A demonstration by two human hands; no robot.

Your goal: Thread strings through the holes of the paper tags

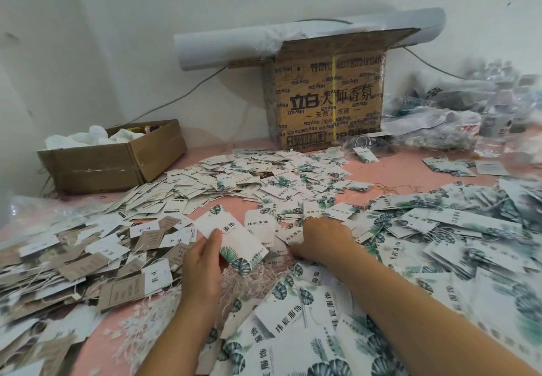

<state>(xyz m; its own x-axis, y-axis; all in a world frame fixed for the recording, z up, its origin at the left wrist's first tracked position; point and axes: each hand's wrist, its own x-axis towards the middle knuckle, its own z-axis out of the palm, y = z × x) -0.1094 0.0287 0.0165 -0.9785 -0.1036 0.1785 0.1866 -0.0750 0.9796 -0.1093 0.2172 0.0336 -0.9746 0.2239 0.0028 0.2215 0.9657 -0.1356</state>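
My left hand [202, 261] holds a white paper tag [231, 235] printed with green leaves and dark characters, thumb on its face, lifted a little above the pink table [390, 170]. My right hand [322, 240] reaches palm-down into the heap of leaf tags [296, 188] in the middle, its fingers curled among them; whether they pinch one is hidden. A loose bundle of pale strings [255, 276] lies on the table between my two forearms. More leaf tags with strings lie piled near me [293, 323] and to the right [457, 229].
Brown and white tags with strings [73, 261] cover the left side. An open cardboard box [117, 155] stands at the back left, a taller printed carton [328, 103] at the back middle under a rolled sheet [228, 47]. Clear plastic bags and bottles [469, 111] crowd the back right.
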